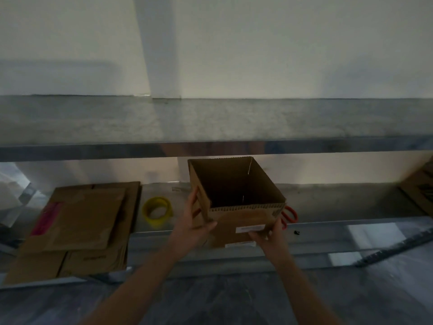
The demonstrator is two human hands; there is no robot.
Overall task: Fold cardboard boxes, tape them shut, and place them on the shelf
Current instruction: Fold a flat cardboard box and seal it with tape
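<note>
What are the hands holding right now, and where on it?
An open cardboard box: the left hand grips its near left corner, the right hand its near right corner.

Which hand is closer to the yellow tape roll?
The left hand. It grips the left side of the cardboard box, just right of the yellow tape roll. The right hand grips the box's other side, farther off.
</note>
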